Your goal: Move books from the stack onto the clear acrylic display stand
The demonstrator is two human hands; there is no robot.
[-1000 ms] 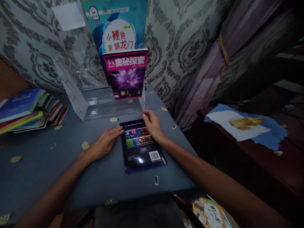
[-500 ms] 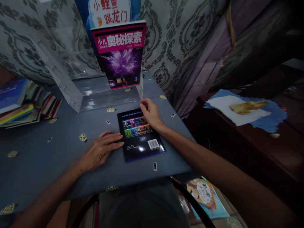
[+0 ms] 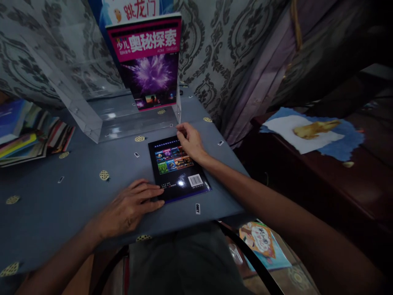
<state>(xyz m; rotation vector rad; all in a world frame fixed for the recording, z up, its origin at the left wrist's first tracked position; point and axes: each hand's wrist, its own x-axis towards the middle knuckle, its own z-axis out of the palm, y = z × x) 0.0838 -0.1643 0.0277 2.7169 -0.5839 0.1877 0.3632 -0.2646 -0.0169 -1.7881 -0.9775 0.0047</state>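
On the counter (image 3: 76, 176), before a clear stand (image 3: 135, 125), lies a dark book (image 3: 171, 180). The left hand (image 3: 133, 207), fingers loose, has moved to its lower left corner, apparently steadying it; the right hand (image 3: 192, 141) curls at the top edge, grip impossible to tell.

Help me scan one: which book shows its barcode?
The dark book lying flat between the left hand and right hand; its barcode faces up, and no other shows one.

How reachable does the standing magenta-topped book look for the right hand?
Probably yes: the right hand is at the black book, near the clear stand, and nothing visible covers the magenta-topped book.
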